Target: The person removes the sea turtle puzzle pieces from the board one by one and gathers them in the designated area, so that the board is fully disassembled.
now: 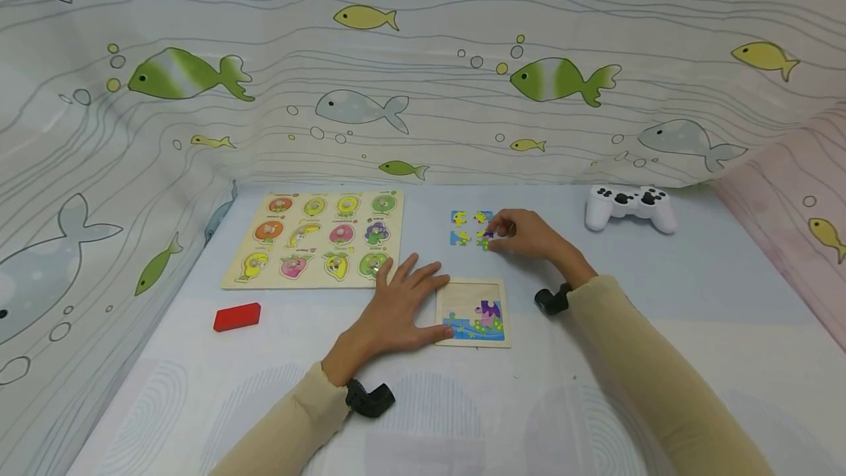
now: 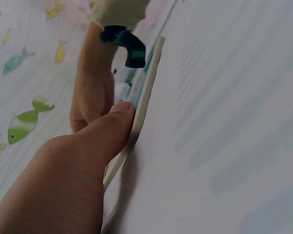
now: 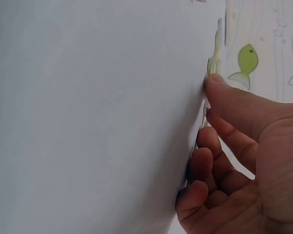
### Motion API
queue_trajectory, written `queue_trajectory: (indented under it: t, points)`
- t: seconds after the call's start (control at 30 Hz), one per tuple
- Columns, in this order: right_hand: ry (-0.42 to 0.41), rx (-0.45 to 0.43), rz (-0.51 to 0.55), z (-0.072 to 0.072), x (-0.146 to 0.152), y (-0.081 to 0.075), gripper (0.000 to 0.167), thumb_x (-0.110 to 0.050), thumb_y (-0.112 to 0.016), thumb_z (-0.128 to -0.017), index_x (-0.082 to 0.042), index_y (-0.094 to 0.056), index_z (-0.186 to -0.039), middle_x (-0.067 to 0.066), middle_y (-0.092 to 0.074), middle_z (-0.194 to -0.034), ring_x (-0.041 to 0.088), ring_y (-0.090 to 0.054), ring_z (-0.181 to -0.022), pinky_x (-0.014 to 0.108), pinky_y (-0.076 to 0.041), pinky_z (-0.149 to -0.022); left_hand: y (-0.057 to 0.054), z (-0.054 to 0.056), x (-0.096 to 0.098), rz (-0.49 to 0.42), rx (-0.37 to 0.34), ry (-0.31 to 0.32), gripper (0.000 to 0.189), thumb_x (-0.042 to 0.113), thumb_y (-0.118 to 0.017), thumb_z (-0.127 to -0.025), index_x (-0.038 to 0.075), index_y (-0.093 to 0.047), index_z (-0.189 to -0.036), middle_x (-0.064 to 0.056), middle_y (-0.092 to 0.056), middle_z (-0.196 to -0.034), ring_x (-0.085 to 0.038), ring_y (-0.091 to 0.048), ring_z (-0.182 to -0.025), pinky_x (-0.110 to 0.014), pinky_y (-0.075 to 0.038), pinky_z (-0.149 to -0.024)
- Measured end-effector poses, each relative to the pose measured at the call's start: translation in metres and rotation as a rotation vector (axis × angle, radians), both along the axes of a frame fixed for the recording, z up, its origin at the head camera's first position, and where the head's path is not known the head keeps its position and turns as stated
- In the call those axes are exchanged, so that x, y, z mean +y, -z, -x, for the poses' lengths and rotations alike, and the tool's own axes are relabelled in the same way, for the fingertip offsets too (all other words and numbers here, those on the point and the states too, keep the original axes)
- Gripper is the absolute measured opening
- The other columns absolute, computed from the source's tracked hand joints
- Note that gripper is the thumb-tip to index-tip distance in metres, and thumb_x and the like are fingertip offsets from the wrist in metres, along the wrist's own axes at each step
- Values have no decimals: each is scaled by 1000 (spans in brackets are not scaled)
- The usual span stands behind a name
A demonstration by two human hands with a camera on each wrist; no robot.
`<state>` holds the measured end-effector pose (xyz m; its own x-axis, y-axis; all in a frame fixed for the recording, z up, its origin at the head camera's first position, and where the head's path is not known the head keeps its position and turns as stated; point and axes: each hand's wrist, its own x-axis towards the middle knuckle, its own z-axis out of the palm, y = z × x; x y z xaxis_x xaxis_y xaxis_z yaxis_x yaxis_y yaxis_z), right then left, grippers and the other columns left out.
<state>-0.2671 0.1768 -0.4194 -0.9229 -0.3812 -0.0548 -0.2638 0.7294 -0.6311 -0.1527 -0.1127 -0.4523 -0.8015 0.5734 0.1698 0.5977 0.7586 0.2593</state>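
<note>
My left hand [image 1: 398,312] is spread with straight fingers at the left side of a small wooden puzzle tray [image 1: 507,330]. Its thumb [image 2: 119,119] rests on the tray's near left corner. Blue pieces fitted along the bottom and a purple piece [image 1: 490,308] at the right lie in the tray. Beyond it, loose yellow-and-blue puzzle pieces [image 1: 459,219] lie close together on the table. My right hand [image 1: 531,236] is at the right of this group, its thumb and forefinger pinching a jigsaw piece [image 1: 487,235] partly hidden by the fingers.
A wooden fruit puzzle board [image 1: 317,241] lies at the back left, close to my left fingertips. A red block [image 1: 237,316] sits at the left. At the back right is a white game controller [image 1: 630,206]. A fish-patterned curtain [image 1: 456,57] hangs behind the table.
</note>
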Motion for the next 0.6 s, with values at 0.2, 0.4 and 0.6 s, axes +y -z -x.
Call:
queue_trajectory:
  t: [0.2,0.4,0.6]
  points:
    - [2,0,14,0,-1,-2,28,-19,-78,-89,-4,-70,-112,9,-65,-97,22,-56,-90,33,-46,-79,1,0,0,-3,6,0,83,73,-62,-83,28,-48,-151,2,-41,-162,-37,-25,-156,-70,-9,-120]
    - [11,-4,32,-2,-2,-4,27,-15,-77,-89,-1,-69,-111,10,-63,-94,23,-55,-87,32,-44,-77,1,0,0,-16,12,6,83,72,-63,-82,27,-49,-151,0,-43,-162,-38,-26,-155,-71,-10,-120]
    - [30,-4,26,0,-2,-2,31,-18,-77,-90,-3,-68,-115,10,-62,-96,23,-54,-88,32,-44,-78,1,1,0,-13,9,5,83,72,-63,-82,27,-49,-150,0,-43,-162,-39,-26,-155,-70,-9,-120]
